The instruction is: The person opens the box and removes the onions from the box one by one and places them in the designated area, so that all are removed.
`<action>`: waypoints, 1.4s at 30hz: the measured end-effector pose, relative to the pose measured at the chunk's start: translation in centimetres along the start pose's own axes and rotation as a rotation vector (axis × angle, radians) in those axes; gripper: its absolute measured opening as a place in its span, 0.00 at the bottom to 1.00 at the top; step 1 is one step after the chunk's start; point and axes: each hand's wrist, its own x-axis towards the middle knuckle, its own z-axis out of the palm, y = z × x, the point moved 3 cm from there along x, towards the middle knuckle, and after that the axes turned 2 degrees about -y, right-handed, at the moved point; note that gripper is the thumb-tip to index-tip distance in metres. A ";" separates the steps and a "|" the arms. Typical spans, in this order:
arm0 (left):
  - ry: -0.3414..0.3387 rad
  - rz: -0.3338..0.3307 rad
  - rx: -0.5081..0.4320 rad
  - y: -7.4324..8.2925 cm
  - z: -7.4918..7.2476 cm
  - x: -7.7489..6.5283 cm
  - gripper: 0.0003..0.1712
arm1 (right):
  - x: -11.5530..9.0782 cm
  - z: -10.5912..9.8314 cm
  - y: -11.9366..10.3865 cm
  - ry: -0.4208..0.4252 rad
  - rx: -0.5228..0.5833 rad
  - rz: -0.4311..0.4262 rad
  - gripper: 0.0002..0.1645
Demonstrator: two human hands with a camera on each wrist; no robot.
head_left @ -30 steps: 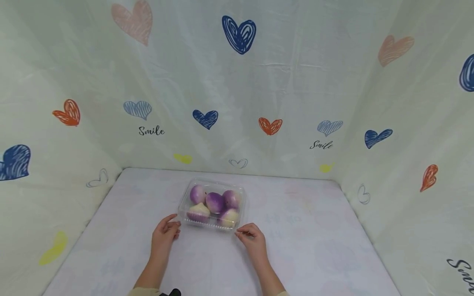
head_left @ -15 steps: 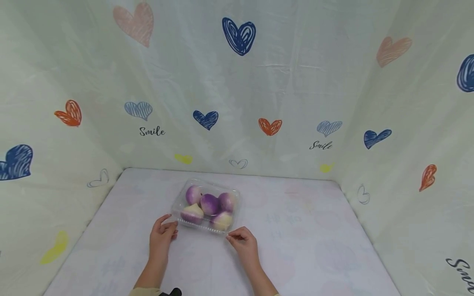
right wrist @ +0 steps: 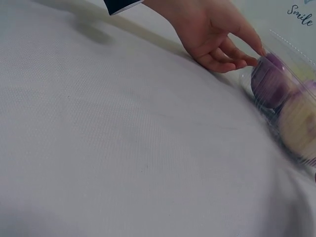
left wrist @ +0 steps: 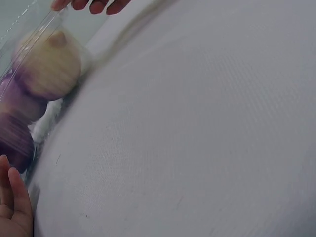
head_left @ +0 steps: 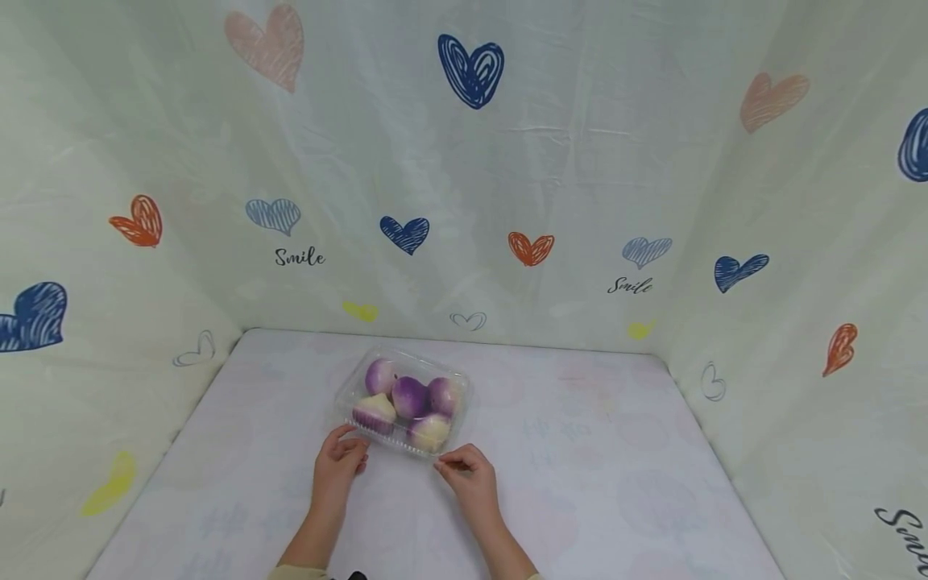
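A clear plastic clamshell container (head_left: 399, 441) with several purple-and-white turnips (head_left: 410, 397) inside lies at a slant on the table, lid down. My right hand (head_left: 471, 477) pinches its near right corner between thumb and forefinger. At the near left corner, my left hand (head_left: 337, 467) touches the edge with loosely bent fingers. In the left wrist view, the left fingers (left wrist: 19, 195) lie beside the box, and the right hand's fingertips (left wrist: 96, 6) meet its far corner. The right wrist view shows the left hand (right wrist: 210, 34) with one fingertip against the container.
The white table (head_left: 616, 451) spreads around the container and in front of both hands. A pale curtain (head_left: 565, 161) printed with hearts and "Smile" closes off the back and sides. A small dark object (head_left: 357, 575) shows at the bottom edge by the left sleeve.
The container has slid left and turned a little, its near right corner coming closer to me. My right hand has moved left with it; my left hand has shifted right toward the near edge.
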 end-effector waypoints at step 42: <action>-0.231 0.015 0.002 -1.3 5.0 -2.2 0.27 | -0.7 1.1 -4.8 -0.015 -0.040 -0.019 0.05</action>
